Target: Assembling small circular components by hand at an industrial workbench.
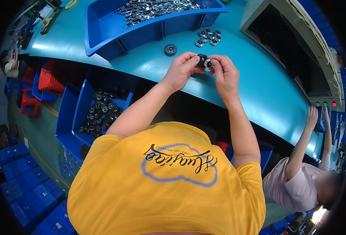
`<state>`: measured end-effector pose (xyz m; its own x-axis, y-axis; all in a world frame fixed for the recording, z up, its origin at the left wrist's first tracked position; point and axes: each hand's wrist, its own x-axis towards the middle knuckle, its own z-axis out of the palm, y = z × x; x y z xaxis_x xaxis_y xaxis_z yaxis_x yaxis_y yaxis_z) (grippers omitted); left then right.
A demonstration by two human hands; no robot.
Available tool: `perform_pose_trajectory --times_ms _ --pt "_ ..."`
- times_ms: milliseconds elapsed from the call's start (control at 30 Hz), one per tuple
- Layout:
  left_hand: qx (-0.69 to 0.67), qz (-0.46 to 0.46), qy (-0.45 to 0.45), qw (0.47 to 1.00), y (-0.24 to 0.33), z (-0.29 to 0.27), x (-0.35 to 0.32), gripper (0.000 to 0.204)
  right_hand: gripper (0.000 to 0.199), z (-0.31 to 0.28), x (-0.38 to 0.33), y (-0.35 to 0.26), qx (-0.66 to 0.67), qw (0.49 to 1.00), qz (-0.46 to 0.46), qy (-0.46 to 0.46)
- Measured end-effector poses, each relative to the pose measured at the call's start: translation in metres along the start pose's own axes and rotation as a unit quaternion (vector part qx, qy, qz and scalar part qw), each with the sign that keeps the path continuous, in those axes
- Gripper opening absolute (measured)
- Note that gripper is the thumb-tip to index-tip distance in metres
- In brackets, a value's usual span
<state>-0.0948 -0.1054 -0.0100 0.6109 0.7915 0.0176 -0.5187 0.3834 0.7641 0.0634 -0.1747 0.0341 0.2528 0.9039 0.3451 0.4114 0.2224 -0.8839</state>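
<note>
My left hand grips a small black wheel just above the teal table. My right hand pinches a small silver bearing and holds it against the wheel's side. Both hands meet over the table's near edge. Another black wheel lies flat on the table a little beyond my left hand. A small cluster of silver bearings lies on the table beyond my right hand.
A big blue bin of silver bearings stands at the back of the table. Below the table edge at my left, a blue bin holds several black wheels. A grey machine housing stands at right. A co-worker reaches up at lower right.
</note>
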Motion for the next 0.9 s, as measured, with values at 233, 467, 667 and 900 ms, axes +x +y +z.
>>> perform_pose_trajectory --times_ms 233,467,667,900 --pt "0.021 0.004 -0.025 0.999 -0.008 -0.01 0.002 0.023 0.007 0.014 -0.001 0.012 -0.105 0.988 -0.1 0.05" --pt "0.076 -0.006 -0.027 0.997 -0.007 -0.007 0.0 0.03 0.011 0.015 -0.001 0.006 -0.123 0.984 -0.098 0.079" --pt "0.11 0.007 -0.019 0.994 -0.009 -0.007 -0.001 0.036 0.025 0.014 -0.001 0.02 0.078 0.993 0.077 0.037" --pt "0.159 0.023 -0.044 0.986 -0.011 -0.001 -0.005 0.037 0.032 0.003 -0.003 0.024 0.206 0.958 0.193 -0.042"
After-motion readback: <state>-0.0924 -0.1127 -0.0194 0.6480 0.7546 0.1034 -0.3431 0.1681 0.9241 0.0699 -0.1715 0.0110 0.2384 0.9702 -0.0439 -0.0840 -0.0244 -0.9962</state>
